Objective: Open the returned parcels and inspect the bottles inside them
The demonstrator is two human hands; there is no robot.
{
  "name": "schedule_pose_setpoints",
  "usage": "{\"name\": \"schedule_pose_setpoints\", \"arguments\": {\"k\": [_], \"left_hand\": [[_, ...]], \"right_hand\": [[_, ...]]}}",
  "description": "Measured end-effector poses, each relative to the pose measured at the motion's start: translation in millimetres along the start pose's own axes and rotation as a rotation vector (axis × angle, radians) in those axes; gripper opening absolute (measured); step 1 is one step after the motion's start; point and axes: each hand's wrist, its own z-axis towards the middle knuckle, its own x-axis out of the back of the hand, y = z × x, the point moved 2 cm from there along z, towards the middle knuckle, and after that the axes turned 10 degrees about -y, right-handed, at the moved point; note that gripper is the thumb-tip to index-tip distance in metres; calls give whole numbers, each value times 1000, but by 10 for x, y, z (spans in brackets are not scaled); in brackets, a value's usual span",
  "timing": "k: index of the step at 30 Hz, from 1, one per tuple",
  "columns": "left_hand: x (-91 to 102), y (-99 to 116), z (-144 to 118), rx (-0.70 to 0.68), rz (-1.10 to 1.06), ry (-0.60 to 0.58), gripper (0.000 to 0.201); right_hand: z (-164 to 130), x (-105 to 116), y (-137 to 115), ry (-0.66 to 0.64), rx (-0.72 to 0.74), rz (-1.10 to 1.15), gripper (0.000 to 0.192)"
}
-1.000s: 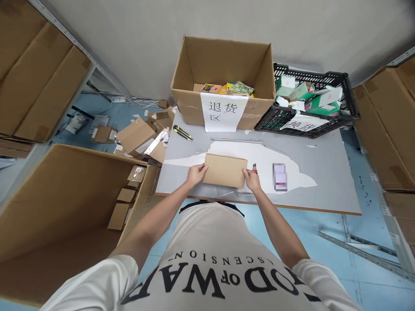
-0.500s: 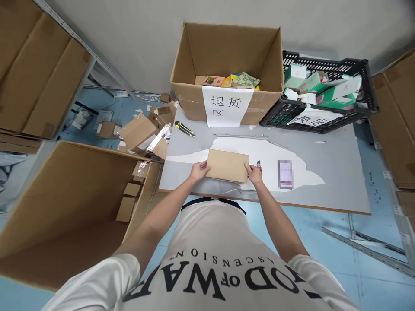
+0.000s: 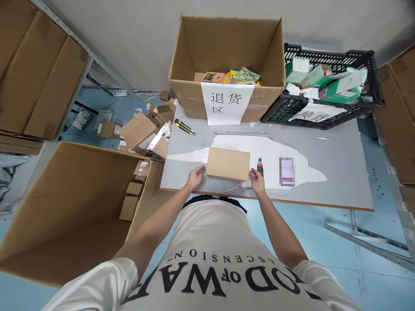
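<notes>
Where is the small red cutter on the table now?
The red cutter lies on the table, between the flat box and the blurred card.

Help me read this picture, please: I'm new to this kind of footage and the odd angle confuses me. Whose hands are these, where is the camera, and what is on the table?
There is no machine here. The camera sits on a person's head and looks down past their white shirt, so the view bends outward. The left hand and right hand are that person's own. Between them a flat brown cardboard box lies on the grey table; both hands are open at its near corners, gripping nothing. Beside the right hand lies a small red cutter, then a blurred card. A yellow and black knife lies farther back. Behind stand an open carton with a paper sign and a black crate of small packages. A large open carton stands on the floor at left.
</notes>
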Motion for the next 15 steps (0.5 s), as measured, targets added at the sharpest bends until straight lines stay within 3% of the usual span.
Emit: {"name": "schedule_pose_setpoints", "arguments": {"k": [5, 10, 15], "left_hand": [[-65, -81, -137, -40, 99, -125, 72], [-142, -2, -125, -89, 192, -132, 65], [-145, 252, -175, -134, 320, -112, 52]], "right_hand": [[-272, -181, 57, -165, 27, 72, 65], [-292, -250, -147, -97, 16, 127, 53], [-298, -75, -400, -104, 79, 15, 42]]}}
